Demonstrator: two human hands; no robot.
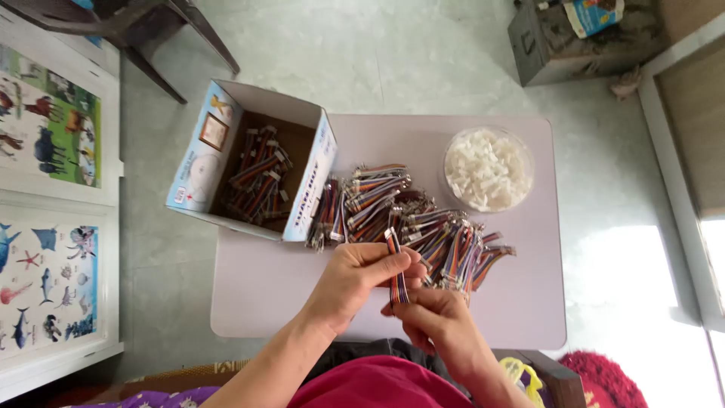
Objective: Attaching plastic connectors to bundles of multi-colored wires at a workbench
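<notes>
Held item: a short flat ribbon of rainbow-coloured wires with a small connector at its upper end [396,268] is held upright between both hands, above the near half of the bench.
Left hand: the left hand [362,276] is seen with its fingers [400,261] pressed together around the upper part of the ribbon, just below the connector.
Right hand: the right hand [436,321] is placed below it, with the fingers pinching the lower end of the same ribbon.
Bench: a small pale lilac rectangular bench with rounded corners [264,295] is seen from above.
Loose stock: a heap of similar multicoloured wire ribbons [411,219] is spread across the middle of the bench, just beyond the hands.
Box: an open white-and-blue cardboard box [306,193] is set at the far left corner, overhanging the bench edge; more wire ribbons [257,177] are laid inside.
Bowl: a round clear plastic bowl [488,168] filled with small white plastic pieces is placed at the far right, well apart from the box.
Surroundings: animal picture charts [49,189] are seen at the left, over a grey floor [393,60].
</notes>
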